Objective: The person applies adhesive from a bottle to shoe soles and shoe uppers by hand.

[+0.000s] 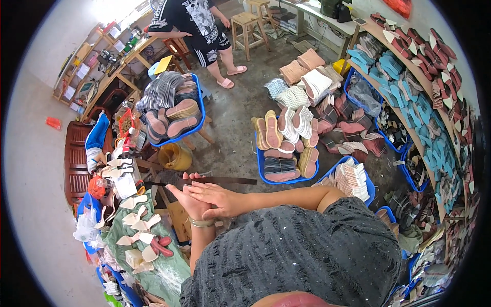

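My left hand (193,203), with a bracelet at its wrist, is turned palm up with the thumb stretched out to the left. Across it lies my right hand (219,197), its fingers extended flat over the left palm. Nothing shows between the two hands. Just beyond the fingertips runs a long dark brown strip (232,180); whether the fingers touch it I cannot tell. To the left, white sole-shaped pieces (146,223) and a few dark red ones (162,246) lie on a green cloth (120,217).
A blue basket of bundled soles (262,174) stands ahead to the right, another blue basket (192,130) on a support ahead to the left. A yellow bucket (175,156) is below it. Sloping shelves (409,66) hold many soles. A person (197,30) stands beyond, near wooden stools (249,30).
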`<state>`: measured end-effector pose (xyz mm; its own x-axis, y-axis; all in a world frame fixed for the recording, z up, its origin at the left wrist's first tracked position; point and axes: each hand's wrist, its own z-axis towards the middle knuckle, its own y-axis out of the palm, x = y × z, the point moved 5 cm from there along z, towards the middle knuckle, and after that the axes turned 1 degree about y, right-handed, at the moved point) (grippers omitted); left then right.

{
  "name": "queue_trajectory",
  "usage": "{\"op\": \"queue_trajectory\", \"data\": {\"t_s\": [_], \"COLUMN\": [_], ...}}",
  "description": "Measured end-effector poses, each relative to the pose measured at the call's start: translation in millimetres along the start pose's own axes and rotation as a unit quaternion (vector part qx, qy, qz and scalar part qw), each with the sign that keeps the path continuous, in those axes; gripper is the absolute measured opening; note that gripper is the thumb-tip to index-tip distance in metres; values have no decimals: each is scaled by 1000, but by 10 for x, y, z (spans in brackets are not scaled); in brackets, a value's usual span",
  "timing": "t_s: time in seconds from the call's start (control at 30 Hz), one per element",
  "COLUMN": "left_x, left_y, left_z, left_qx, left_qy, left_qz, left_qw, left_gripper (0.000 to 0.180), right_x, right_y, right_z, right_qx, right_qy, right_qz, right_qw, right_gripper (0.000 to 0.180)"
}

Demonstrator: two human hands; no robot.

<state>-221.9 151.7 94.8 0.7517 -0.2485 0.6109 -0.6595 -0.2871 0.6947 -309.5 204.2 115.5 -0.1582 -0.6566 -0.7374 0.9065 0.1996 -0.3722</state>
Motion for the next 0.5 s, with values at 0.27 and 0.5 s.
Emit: {"op": "queue_trajectory", "data": {"t_s": [0.27,0.5], "left_x": [61,-90], "left_y": [148,392], "left_z": [486,939], "left_qx": [-40,-94], "left_qy": [-59,-59], "left_qz": [2,-14], "left_qw": [997,994], "left_gripper": [62,67], "right_x": [210,581], "right_y": [-105,-244], "right_z": [108,666], "right_qx": [-6,44], "right_qy": [-1,29], "right_qz": [-10,-97], "right_qw": [1000,994], "right_gripper": [72,80]}}
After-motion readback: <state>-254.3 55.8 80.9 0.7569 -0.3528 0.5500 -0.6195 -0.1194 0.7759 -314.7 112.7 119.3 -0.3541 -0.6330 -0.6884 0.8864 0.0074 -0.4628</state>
